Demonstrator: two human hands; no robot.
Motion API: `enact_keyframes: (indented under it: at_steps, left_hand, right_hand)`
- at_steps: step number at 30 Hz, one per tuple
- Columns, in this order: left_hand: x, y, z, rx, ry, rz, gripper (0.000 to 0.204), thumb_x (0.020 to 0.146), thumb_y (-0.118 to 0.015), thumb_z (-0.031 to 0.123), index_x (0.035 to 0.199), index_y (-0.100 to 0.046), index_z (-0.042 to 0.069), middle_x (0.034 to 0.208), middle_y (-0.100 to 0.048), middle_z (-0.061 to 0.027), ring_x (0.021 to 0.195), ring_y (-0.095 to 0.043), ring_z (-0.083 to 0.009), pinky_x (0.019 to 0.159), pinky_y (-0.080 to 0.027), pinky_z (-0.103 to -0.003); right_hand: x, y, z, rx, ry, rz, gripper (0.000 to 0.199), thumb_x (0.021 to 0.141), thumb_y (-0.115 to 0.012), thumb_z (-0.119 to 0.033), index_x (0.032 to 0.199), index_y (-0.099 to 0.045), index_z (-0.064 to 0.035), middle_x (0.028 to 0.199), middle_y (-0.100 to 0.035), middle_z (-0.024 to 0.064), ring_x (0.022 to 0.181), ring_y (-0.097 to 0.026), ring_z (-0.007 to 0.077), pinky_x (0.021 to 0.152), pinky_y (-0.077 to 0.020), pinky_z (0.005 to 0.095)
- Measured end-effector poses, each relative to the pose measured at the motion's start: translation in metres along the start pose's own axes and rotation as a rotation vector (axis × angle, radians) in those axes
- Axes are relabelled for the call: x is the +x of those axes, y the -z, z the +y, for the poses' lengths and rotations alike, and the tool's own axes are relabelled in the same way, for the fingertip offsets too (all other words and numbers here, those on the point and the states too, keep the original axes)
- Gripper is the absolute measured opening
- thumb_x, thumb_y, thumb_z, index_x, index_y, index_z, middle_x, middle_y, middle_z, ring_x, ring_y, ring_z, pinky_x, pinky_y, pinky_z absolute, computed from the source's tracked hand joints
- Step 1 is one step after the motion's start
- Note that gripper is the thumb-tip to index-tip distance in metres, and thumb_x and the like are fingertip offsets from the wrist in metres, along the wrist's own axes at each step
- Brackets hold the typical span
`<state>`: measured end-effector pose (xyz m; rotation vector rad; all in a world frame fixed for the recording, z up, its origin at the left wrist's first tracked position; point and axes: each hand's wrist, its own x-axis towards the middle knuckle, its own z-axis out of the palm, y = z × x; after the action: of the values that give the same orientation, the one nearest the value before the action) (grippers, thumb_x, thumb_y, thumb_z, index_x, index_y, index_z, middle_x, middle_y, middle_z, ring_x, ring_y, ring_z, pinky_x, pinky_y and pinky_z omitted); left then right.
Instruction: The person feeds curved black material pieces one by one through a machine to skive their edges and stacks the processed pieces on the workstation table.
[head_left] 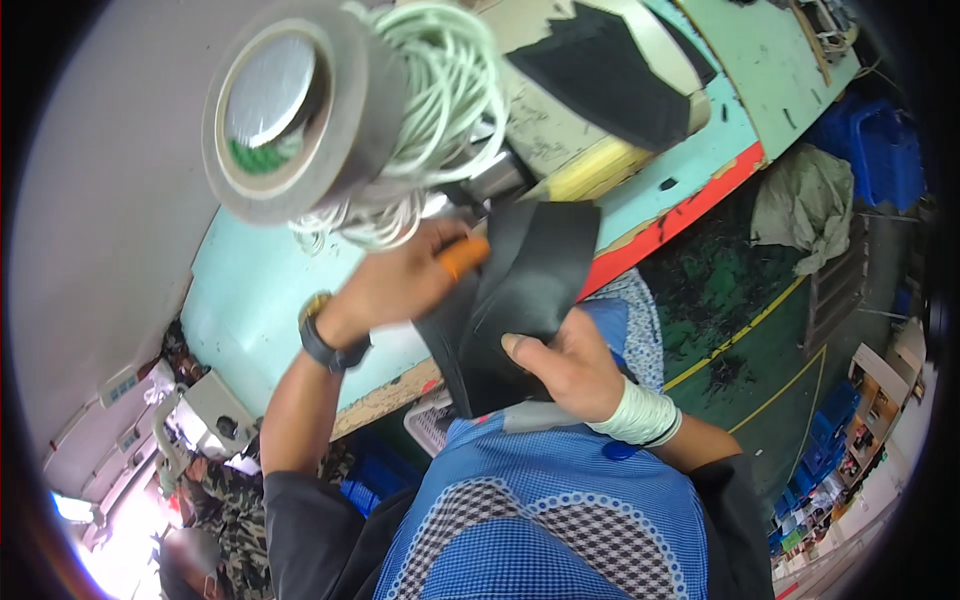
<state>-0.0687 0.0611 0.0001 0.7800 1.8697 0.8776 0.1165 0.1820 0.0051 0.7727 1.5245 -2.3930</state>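
L hand fingers pinch black sheets; R hand clamps lower edge

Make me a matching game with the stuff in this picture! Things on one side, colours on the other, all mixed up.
Things:
1. roll of tape
2. coil of cord
3. flat piece held in both hands
4. cover on the left hand's finger

Colours:
A. orange
B. black
C. grey
D. white

Pairs: 1-C, 2-D, 3-B, 4-A

The left hand and the right hand both grip the black piece above the pale green table.
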Motion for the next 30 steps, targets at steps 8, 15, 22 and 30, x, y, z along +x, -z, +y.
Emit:
enact_keyframes:
  at_steps: [8,15,22,30]
  left_hand:
    - [-0.014,-0.016,0.027,-0.031,0.072,-0.093,0.021,0.093,-0.064,0.019,0.092,-0.07,-0.001,0.073,-0.067,-0.0102,0.063,-0.06,-0.0125,0.06,-0.047,-0.028]
    - [-0.028,-0.027,0.021,-0.375,-0.026,0.233,0.016,0.091,-0.068,0.014,0.097,-0.069,-0.001,0.076,-0.068,-0.0029,0.068,-0.058,-0.0067,0.061,-0.046,-0.023]
    - [-0.037,-0.018,0.016,-0.678,0.015,0.084,0.02,0.087,-0.073,0.01,0.1,-0.067,-0.004,0.086,-0.071,-0.0049,0.078,-0.065,-0.0083,0.071,-0.052,-0.023]
    - [-0.044,-0.02,0.005,-0.666,0.128,0.159,0.017,0.09,-0.069,0.009,0.098,-0.067,-0.006,0.081,-0.07,-0.0057,0.068,-0.064,-0.0083,0.06,-0.051,-0.022]
  right_hand:
    - [0.091,0.094,-0.071,-1.483,0.773,0.606,0.064,0.077,-0.053,0.004,0.14,-0.044,-0.0031,0.136,-0.044,0.0322,0.128,-0.042,0.0475,0.109,-0.0346,0.0509]
    - [0.015,0.037,-0.041,-0.763,0.54,-0.101,0.062,0.084,-0.064,-0.022,0.134,-0.043,0.0082,0.126,-0.051,0.0288,0.12,-0.051,0.0424,0.104,-0.0405,0.0455]
    - [-0.01,0.033,-0.014,-0.092,-0.13,-0.323,0.037,0.096,-0.055,-0.016,0.126,-0.049,0.0048,0.106,-0.065,0.0114,0.092,-0.061,0.0131,0.084,-0.0499,0.0281]
    - [-0.016,0.022,-0.004,-0.109,-0.126,-0.247,0.027,0.092,-0.055,-0.007,0.115,-0.056,0.0068,0.096,-0.066,0.0108,0.086,-0.06,0.0126,0.079,-0.0509,0.0297]
